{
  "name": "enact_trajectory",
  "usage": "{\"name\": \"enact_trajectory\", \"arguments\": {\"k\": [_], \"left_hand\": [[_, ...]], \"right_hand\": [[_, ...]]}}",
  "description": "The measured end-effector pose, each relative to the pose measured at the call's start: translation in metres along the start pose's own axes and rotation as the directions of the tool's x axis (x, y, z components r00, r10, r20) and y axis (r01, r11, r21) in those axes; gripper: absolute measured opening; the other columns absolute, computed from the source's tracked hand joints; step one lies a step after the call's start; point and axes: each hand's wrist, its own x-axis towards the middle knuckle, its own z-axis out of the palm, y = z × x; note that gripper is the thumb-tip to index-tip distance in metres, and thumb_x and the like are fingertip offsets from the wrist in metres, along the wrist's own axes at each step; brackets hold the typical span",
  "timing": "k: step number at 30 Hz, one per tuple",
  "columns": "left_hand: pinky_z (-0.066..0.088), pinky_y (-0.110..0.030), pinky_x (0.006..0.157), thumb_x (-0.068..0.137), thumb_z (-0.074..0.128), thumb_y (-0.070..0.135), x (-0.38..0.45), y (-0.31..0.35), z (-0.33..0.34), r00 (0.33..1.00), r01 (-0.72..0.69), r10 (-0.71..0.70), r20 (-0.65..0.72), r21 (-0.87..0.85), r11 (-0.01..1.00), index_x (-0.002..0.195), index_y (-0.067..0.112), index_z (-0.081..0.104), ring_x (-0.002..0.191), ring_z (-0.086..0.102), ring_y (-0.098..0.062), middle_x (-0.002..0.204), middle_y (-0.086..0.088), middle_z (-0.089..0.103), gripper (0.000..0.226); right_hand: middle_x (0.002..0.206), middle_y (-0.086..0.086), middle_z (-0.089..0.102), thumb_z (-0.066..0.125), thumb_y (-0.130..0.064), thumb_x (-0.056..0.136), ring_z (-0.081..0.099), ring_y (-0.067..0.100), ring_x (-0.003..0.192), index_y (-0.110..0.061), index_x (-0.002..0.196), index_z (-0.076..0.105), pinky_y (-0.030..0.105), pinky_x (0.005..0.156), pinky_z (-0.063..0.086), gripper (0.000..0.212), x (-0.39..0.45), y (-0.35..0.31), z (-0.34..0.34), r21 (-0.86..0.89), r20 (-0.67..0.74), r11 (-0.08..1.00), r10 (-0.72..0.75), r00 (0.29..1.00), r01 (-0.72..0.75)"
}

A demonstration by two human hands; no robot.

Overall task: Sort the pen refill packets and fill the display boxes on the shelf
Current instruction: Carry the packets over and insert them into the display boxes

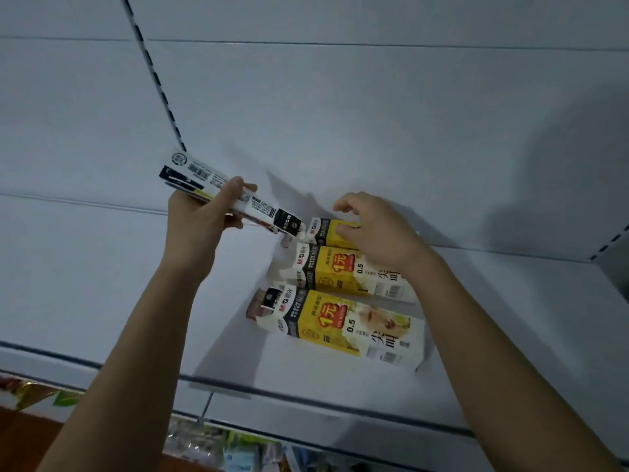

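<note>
Gripping a bundle of refill packets [224, 199] in my left hand [200, 216], I curl my right hand [374, 229] around the farthest display box [332, 230]; two more boxes [340, 321] lie below my wrist, bare shelf [102, 284] leftward.

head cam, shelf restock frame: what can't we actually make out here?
- Far display box: mostly hidden by the right hand.
- Refill packets in the left hand: count unclear, fingers and overlap hide the stack.
- Middle box: right end covered by the right wrist.
- Near box: contents hardly visible at its open end.
- Goods below the shelf: blurred, cut by the bottom edge.
</note>
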Motion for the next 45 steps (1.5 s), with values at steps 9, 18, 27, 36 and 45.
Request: {"name": "enact_trajectory", "arguments": {"k": [9, 18, 27, 36, 45], "left_hand": [[0.060, -0.037, 0.079, 0.096, 0.061, 0.005, 0.050, -0.013, 0.012, 0.998, 0.029, -0.024, 0.054, -0.104, 0.994, 0.102, 0.012, 0.063, 0.094, 0.073, -0.024, 0.095, -0.011, 0.075, 0.010], [0.060, -0.048, 0.078, 0.083, 0.073, 0.004, 0.087, 0.026, 0.021, 0.990, -0.137, 0.131, -0.053, -0.143, 0.980, 0.079, 0.014, 0.064, 0.087, 0.071, -0.032, 0.082, -0.007, 0.069, 0.014], [0.061, -0.037, 0.074, 0.083, 0.075, 0.007, 0.085, 0.059, 0.042, 0.962, -0.242, 0.234, 0.137, 0.044, 0.969, 0.082, 0.016, 0.066, 0.083, 0.074, -0.020, 0.086, -0.004, 0.073, 0.014], [0.060, -0.030, 0.062, 0.070, 0.088, 0.021, 0.067, 0.049, 0.073, 0.973, -0.201, 0.147, 0.176, 0.348, 0.916, 0.110, 0.013, 0.044, 0.082, 0.069, -0.010, 0.094, 0.008, 0.063, 0.060], [0.057, -0.027, 0.058, 0.088, 0.067, 0.014, 0.066, 0.055, 0.055, 0.973, -0.205, 0.151, 0.177, 0.351, 0.914, 0.094, 0.017, 0.063, 0.079, 0.070, -0.017, 0.091, 0.002, 0.068, 0.008]], "right_hand": [[0.113, -0.014, 0.064, 0.071, -0.026, 0.090, 0.060, -0.004, 0.078, -0.033, 0.135, 0.051, 0.017, 0.056, 0.044, 0.049, 0.033, -0.003, 0.012, -0.043, 0.272, 0.996, 0.086, 0.958, -0.077], [0.119, -0.013, 0.064, 0.082, -0.011, 0.077, 0.060, -0.002, 0.109, -0.028, 0.130, 0.056, 0.011, 0.085, 0.048, 0.061, 0.038, -0.010, -0.013, 0.468, -0.009, 0.883, 0.025, 1.000, -0.018], [0.115, -0.009, 0.067, 0.081, -0.003, 0.076, 0.063, -0.003, 0.104, -0.024, 0.125, 0.058, 0.014, 0.084, 0.051, 0.059, 0.039, -0.008, -0.017, 0.612, -0.102, 0.790, 0.035, 0.994, 0.035], [0.112, -0.008, 0.067, 0.080, 0.001, 0.076, 0.064, -0.002, 0.101, -0.022, 0.123, 0.056, 0.017, 0.083, 0.052, 0.057, 0.039, -0.010, -0.010, 0.623, -0.086, 0.781, 0.015, 0.996, 0.042], [0.115, -0.010, 0.068, 0.083, -0.005, 0.075, 0.064, 0.000, 0.105, -0.020, 0.129, 0.058, 0.019, 0.088, 0.052, 0.061, 0.035, -0.011, -0.012, 0.587, -0.103, 0.809, 0.042, 0.994, 0.027]]}}
